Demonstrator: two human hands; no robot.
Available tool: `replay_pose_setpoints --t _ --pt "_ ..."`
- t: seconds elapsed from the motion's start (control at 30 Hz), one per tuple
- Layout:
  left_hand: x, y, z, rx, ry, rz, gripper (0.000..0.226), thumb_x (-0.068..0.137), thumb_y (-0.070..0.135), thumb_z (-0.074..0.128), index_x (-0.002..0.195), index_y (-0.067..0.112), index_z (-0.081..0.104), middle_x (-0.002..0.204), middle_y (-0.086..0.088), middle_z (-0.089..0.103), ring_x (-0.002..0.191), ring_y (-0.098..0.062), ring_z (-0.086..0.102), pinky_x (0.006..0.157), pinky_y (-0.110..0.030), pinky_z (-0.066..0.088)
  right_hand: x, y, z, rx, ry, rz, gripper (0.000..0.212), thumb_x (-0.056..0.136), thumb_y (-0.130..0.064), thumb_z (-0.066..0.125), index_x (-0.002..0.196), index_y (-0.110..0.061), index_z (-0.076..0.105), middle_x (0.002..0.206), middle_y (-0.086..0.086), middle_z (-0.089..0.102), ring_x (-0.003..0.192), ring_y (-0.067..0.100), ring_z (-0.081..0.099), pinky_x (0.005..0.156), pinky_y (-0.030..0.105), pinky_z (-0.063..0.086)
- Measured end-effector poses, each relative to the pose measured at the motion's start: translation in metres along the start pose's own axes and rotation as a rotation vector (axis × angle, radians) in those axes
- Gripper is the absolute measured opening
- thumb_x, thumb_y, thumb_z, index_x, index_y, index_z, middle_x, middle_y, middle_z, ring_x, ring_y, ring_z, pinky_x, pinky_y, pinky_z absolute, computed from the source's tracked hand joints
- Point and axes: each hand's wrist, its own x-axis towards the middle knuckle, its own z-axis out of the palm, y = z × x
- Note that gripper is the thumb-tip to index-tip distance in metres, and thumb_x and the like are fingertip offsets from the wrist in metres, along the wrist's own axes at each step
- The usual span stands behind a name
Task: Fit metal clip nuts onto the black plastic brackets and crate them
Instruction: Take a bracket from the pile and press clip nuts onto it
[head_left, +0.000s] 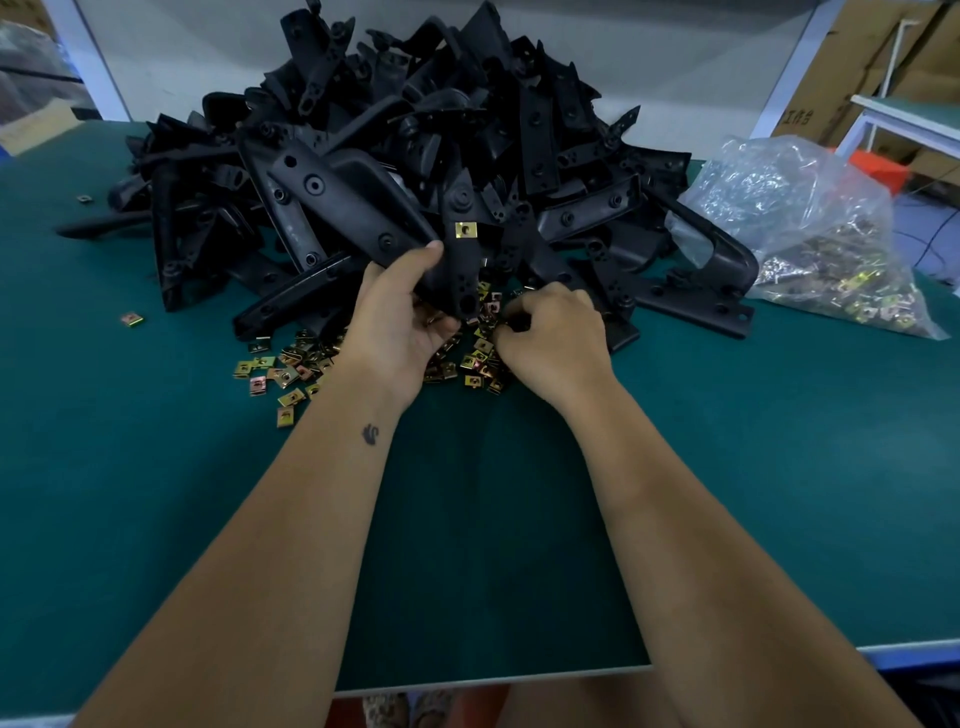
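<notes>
left hand (402, 312) grips black bracket (462, 260), one clip nut (466, 229) fitted, mid-tabletop (727, 467) | right hand (550, 332) fingers curled, pinching among loose clip nuts (291, 364) | bracket pile (363, 156) toward far edge

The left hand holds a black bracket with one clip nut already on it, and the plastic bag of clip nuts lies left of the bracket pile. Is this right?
Not quite. In the head view the plastic bag lies right of the bracket pile, not left. The left hand does hold a black bracket bearing one clip nut.

Left hand (402, 317) grips bracket (462, 249); right hand (553, 335) pinches clip nuts (480, 358).
</notes>
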Motion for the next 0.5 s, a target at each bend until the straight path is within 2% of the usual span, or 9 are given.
replay_pose_setpoints --t 0.1,0.23,0.5 --pt "-0.0003 -0.0004 0.0006 -0.001 0.008 0.001 0.048 0.093 0.024 0.065 0.136 0.008 0.052 0.102 -0.004 0.066 0.076 -0.016 0.059 0.05 -0.022 0.046 -0.0019 -0.0009 -0.0014 0.082 0.017 -0.003 0.024 0.09 -0.028 0.059 0.11 -0.021 0.07 0.114 0.003 0.06 0.116 0.027 0.042 0.1 0.037 0.037" --pt "-0.0015 -0.0006 0.0015 -0.005 0.012 -0.011 0.05 0.093 0.023 0.065 0.138 0.007 0.051 0.098 -0.004 0.067 0.069 -0.014 0.061 0.052 -0.022 0.048 -0.004 -0.0039 -0.0037 0.189 0.025 -0.022 0.019 0.087 -0.018 0.061 0.103 -0.02 0.07 0.105 0.001 0.068 0.109 0.026 0.053 0.097 0.042 0.044" --pt "-0.0019 0.0006 0.0027 0.001 0.022 -0.015 0.05 0.093 0.022 0.065 0.138 0.007 0.051 0.1 -0.004 0.067 0.071 -0.015 0.061 0.051 -0.022 0.047 -0.004 -0.0046 -0.0012 0.246 0.003 -0.079 0.011 0.084 -0.012 0.063 0.091 -0.018 0.069 0.092 0.0 0.069 0.1 0.027 0.059 0.093 0.046 0.047"
